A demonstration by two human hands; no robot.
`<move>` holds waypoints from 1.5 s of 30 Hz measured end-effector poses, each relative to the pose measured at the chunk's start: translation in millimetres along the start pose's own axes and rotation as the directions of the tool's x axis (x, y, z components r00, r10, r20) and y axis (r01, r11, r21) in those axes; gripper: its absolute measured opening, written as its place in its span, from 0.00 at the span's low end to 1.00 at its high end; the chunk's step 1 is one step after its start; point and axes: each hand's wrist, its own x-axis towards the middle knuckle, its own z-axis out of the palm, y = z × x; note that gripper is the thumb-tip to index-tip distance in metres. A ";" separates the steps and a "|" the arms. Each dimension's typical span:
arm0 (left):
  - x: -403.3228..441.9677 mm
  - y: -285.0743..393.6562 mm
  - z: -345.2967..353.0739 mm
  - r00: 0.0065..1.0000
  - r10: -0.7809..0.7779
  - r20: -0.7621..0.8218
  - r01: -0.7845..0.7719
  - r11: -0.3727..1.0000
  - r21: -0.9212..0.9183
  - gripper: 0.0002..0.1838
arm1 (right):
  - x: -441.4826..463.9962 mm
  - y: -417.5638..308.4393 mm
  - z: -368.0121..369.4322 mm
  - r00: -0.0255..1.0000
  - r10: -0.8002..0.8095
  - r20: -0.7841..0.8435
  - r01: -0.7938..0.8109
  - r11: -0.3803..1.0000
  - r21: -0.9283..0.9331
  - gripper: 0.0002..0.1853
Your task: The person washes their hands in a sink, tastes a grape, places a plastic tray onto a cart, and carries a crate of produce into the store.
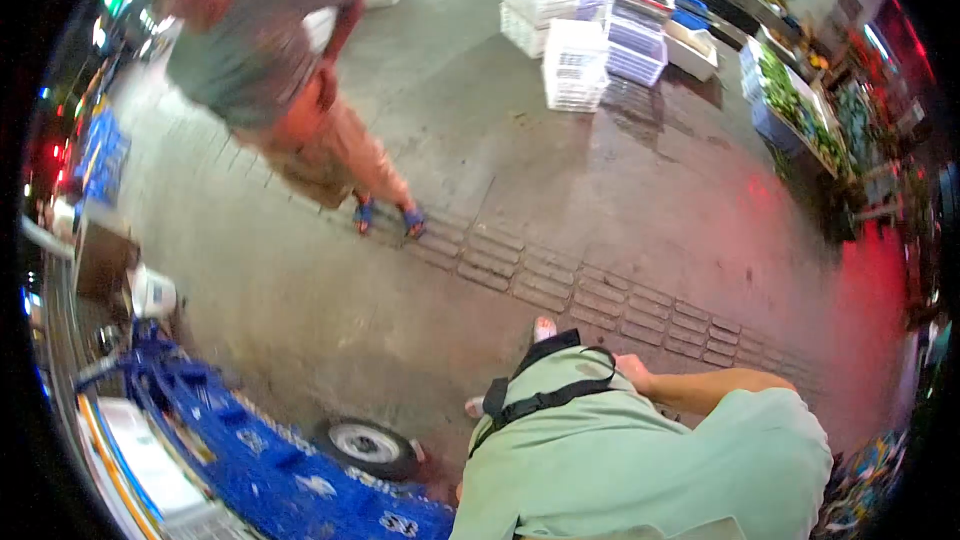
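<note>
My right hand (632, 371) is at the front of my waist, beside the black strap (548, 400) that crosses my light green shirt (640, 460). Its fingers are mostly hidden by the shirt and blurred, so I cannot tell whether they hold anything. A black item, perhaps a pouch (548, 348), sits at the front of my waist close to that hand. My left hand does not show. To my left stands a blue cart (290, 475) with a black-tyred wheel (368, 445).
Ahead on the left, a person (260, 60) in a grey shirt and blue sandals stands on the concrete floor (450, 120). Stacked white crates (576, 65) are ahead, with a bin of greens (790, 100) farther right. A white bucket (153, 292) stands beyond the cart.
</note>
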 end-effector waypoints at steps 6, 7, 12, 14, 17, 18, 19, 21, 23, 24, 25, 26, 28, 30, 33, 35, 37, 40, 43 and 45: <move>42.9 93.4 -7.2 0.990 0.139 0.035 -0.143 0.960 0.241 0.20 | 18.3 -25.6 -45.0 0.967 0.241 0.081 -0.241 0.970 -0.009 0.27; 53.7 112.0 -2.7 0.983 0.176 0.053 -0.184 0.946 0.266 0.20 | 21.9 -27.5 -55.5 0.983 0.173 0.067 -0.160 0.974 -0.163 0.28; 113.7 192.6 36.1 0.888 0.424 0.178 -0.459 0.829 0.319 0.20 | 23.2 -64.4 -108.1 0.986 0.133 0.102 -0.102 0.959 -0.264 0.22; 66.8 282.5 63.3 0.927 0.308 0.215 -0.372 0.834 0.407 0.20 | 25.2 -60.6 -122.6 0.976 0.184 0.114 -0.152 0.958 -0.243 0.22; 98.8 329.9 86.9 0.869 0.387 0.309 -0.495 0.708 0.503 0.19 | 64.7 -10.1 -113.8 0.933 0.146 -0.330 -0.190 0.976 -0.107 0.22; 98.4 349.9 87.7 0.849 0.363 0.384 -0.523 0.678 0.516 0.19 | 67.9 -5.3 -113.5 0.916 0.164 -0.366 -0.204 0.976 -0.073 0.22; 103.6 375.9 94.9 0.812 0.325 0.484 -0.568 0.629 0.531 0.19 | 65.2 -11.4 -113.1 0.879 0.219 -0.423 -0.236 0.972 0.013 0.22; 145.5 399.0 111.3 0.652 0.376 0.658 -0.741 0.499 0.449 0.18 | 56.4 -1.0 -122.3 0.767 0.366 -0.527 -0.305 0.931 0.202 0.21; 154.6 436.6 143.6 0.712 0.249 0.657 -0.690 0.421 0.588 0.19 | 66.8 32.1 -102.7 0.706 0.461 -0.538 -0.368 0.887 0.279 0.20; 158.4 452.7 158.2 0.721 0.216 0.658 -0.683 0.383 0.622 0.20 | 77.0 41.1 -92.6 0.697 0.475 -0.537 -0.413 0.878 0.240 0.21; 165.2 466.7 177.0 0.733 0.186 0.655 -0.670 0.363 0.647 0.20 | 77.2 41.3 -88.9 0.737 0.467 -0.488 -0.410 0.883 0.227 0.21; 171.5 480.9 195.3 0.731 0.166 0.662 -0.673 0.336 0.659 0.21 | 78.1 41.7 -90.9 0.779 0.456 -0.430 -0.408 0.890 0.205 0.22; 183.4 507.2 226.7 0.716 0.136 0.685 -0.688 0.300 0.660 0.22 | 87.7 41.7 -98.1 0.813 0.457 -0.361 -0.399 0.888 0.227 0.23; 198.6 532.8 257.2 0.684 0.133 0.717 -0.718 0.300 0.628 0.23 | 95.3 31.5 -106.1 0.773 0.534 -0.342 -0.430 0.838 0.335 0.24; 213.2 573.7 286.4 0.660 0.144 0.737 -0.731 0.351 0.586 0.25 | 133.0 39.8 -120.5 0.754 0.516 -0.407 -0.441 0.856 0.270 0.23; 220.5 592.1 297.7 0.664 0.140 0.734 -0.720 0.382 0.579 0.27 | 148.9 44.8 -129.6 0.702 0.538 -0.466 -0.442 0.843 0.307 0.21; 229.4 611.1 303.4 0.678 0.106 0.727 -0.699 0.399 0.593 0.28 | 156.1 45.9 -140.8 0.711 0.520 -0.474 -0.448 0.854 0.266 0.22; 240.6 630.9 312.7 0.688 0.032 0.725 -0.676 0.392 0.624 0.30 | 167.2 33.1 -163.6 0.706 0.512 -0.490 -0.458 0.857 0.236 0.22; 254.4 639.4 325.9 0.691 -0.058 0.720 -0.657 0.365 0.660 0.33 | 171.3 20.9 -184.1 0.588 0.581 -0.563 -0.464 0.812 0.354 0.26; 260.7 644.8 333.6 0.695 -0.095 0.713 -0.644 0.359 0.675 0.34 | 177.1 46.9 -180.7 0.577 0.629 -0.522 -0.492 0.777 0.393 0.27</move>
